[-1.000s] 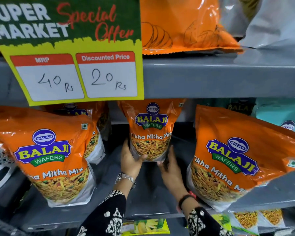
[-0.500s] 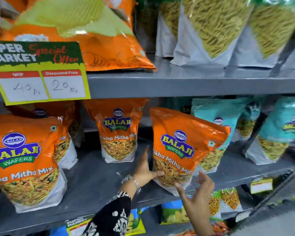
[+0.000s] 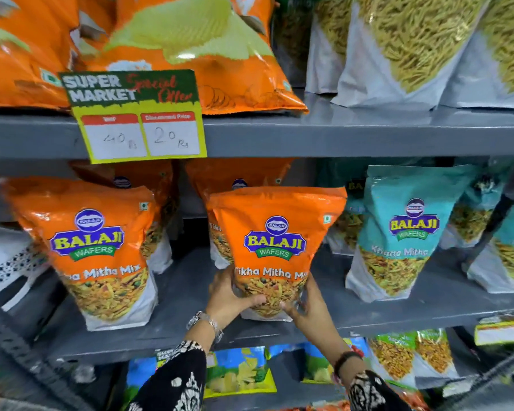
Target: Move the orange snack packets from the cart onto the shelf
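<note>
An orange Balaji Tikha Mitha Mix packet stands upright at the middle of the grey shelf. My left hand grips its lower left corner and my right hand grips its lower right corner. Right behind it stands another orange packet, mostly hidden. A further orange packet stands at the shelf's left front, with one more behind that. The cart is not in view.
Teal Khatta Mitha packets fill the shelf's right side. A special-offer price card hangs from the shelf above, which holds orange chip bags and sev bags. More packets lie on the shelf below.
The view swung right then back left. Both hands left the rear orange packet, reached to the packet lying on the right, and now hold it upright in front of the rear one.
</note>
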